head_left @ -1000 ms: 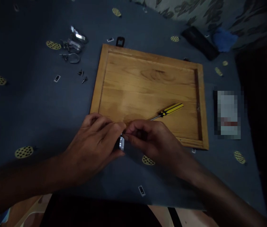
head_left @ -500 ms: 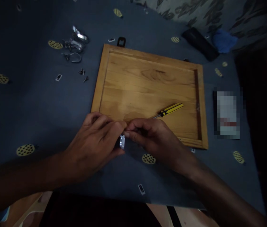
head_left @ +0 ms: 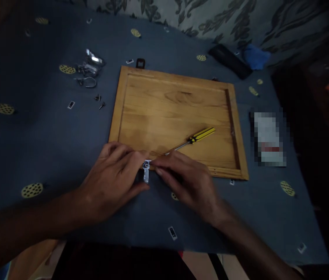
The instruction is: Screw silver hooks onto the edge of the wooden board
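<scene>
Here, at the near edge of the panel [head_left: 164, 116], a metal fitting [head_left: 146, 174] is clamped by the left hand [head_left: 113, 171]. Whether the right hand [head_left: 192, 181] is closed cannot be told.

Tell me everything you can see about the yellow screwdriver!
The screwdriver has a yellow handle with black stripes, plastic by its look, and a thin metal shaft. It lies slantwise on the framed wooden panel, its handle toward the right and its shaft running down and left in the picture, close to the right hand. No hand holds its handle; whether that hand touches the shaft's end, I can't tell. Its tip is too small to make out.
</scene>
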### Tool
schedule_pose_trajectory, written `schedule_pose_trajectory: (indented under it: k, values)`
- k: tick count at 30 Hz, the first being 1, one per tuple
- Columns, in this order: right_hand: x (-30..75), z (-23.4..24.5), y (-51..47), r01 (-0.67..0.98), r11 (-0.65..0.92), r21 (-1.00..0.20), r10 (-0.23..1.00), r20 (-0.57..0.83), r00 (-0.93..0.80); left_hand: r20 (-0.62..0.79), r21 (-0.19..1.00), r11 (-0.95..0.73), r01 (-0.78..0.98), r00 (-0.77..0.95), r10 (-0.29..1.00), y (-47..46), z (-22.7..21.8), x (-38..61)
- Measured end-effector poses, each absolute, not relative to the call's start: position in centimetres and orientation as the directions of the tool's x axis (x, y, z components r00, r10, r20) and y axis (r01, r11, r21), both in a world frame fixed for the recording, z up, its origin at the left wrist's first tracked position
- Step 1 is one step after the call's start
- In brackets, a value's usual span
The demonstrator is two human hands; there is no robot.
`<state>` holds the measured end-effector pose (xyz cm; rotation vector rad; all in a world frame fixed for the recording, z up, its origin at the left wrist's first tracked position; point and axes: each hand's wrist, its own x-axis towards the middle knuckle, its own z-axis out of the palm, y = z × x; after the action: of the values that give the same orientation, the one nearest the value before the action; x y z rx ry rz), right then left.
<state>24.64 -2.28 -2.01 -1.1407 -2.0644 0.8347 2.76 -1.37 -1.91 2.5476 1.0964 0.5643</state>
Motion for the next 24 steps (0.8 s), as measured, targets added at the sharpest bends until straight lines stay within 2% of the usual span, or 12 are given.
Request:
schedule_pose_trajectory:
  k: [3, 8, 24]
  values:
    - [24.6, -2.9, -2.9, 0.517, 0.538, -0.666, 0.831, 0.317, -0.457, 0.216, 0.423, -0.651, 0.630, 0.628, 0.748, -1.4, -1.9, 2.7]
    - [24.5, -3.5, -3.1, 0.549, 0.583, -0.599, 0.808, 0.361, -0.465, 0.202, 0.420, -0.639, 0.644, 0.620, 0.758, -1.5, -2.0, 2.8]
    - [24.4, -3.9, -2.7, 0.523, 0.607, -0.598, 0.790, 0.385, -0.477, 0.242, 0.404, -0.666, 0.627, 0.628, 0.739, -1.4, -2.0, 2.7]
